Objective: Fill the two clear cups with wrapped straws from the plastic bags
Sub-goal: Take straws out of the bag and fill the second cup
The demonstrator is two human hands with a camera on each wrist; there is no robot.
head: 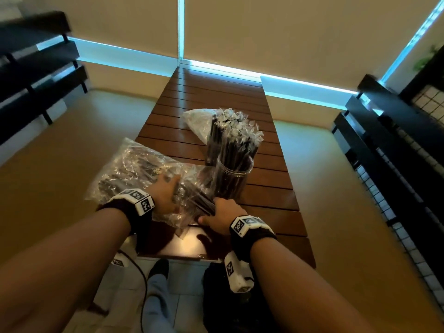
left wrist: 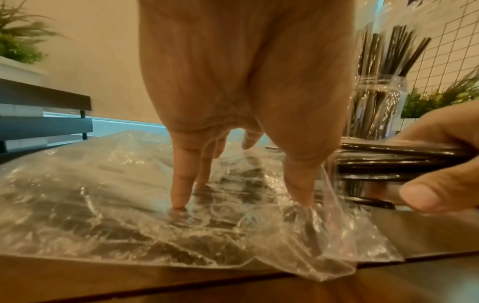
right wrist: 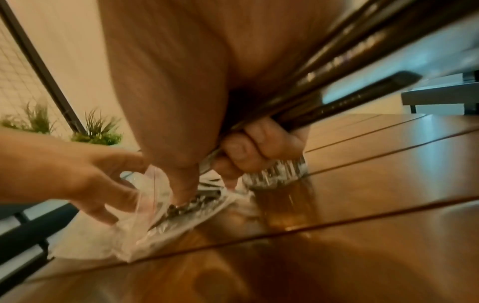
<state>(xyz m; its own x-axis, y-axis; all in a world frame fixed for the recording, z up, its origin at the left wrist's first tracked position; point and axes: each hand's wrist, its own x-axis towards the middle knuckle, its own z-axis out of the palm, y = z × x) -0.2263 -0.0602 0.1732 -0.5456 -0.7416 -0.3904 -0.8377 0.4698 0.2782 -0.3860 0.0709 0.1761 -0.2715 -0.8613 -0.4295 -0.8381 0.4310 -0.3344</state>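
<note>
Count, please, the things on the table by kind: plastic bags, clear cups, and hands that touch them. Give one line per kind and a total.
Plastic bags: 2, the near bag and the far bag
Clear cups: 2, the near cup and the far cup
Hands: 2, the left hand and the right hand
Total: 6

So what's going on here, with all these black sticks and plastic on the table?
A person is restocking wrapped straws. Their left hand presses straight fingers down on a clear plastic bag of straws lying on the wooden table, while their right hand grips a bundle of straws at the bag's open end. Two clear cups stand just beyond: the near cup holds some straws, the far cup looks packed. Another bag lies behind them.
</note>
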